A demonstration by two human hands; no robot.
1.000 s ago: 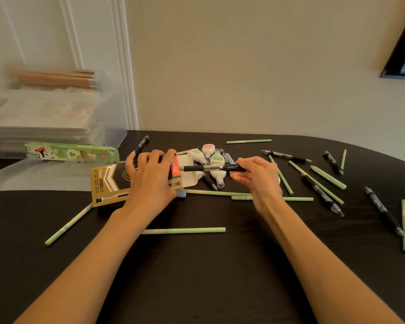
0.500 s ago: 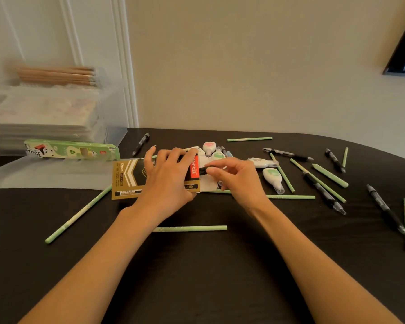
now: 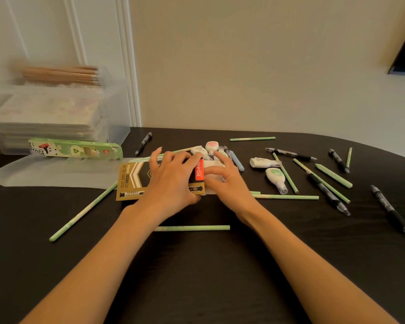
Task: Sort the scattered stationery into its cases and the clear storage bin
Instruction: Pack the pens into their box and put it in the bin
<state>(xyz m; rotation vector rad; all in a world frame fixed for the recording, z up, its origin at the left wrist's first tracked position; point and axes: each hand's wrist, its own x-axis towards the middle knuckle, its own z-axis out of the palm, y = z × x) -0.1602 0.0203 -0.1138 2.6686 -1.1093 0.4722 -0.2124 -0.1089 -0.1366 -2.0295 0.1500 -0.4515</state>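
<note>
While both bare forearms reach forward over the dark worktop [image 3: 197,277], the left hand [image 3: 171,181] lies palm-down on the gold-and-black pen box [image 3: 131,181], fingers curled over its far edge and thumb at its near edge, gripping it. The right hand [image 3: 227,181] rests at the box's open white end beside the red label, fingers bent and spread; what it pinches, if anything, I cannot tell. Green pencils [image 3: 192,228], black pens [image 3: 391,210] and correction tapes [image 3: 275,177] lie scattered to the right, the clear storage bin [image 3: 117,134] at far left.
</note>
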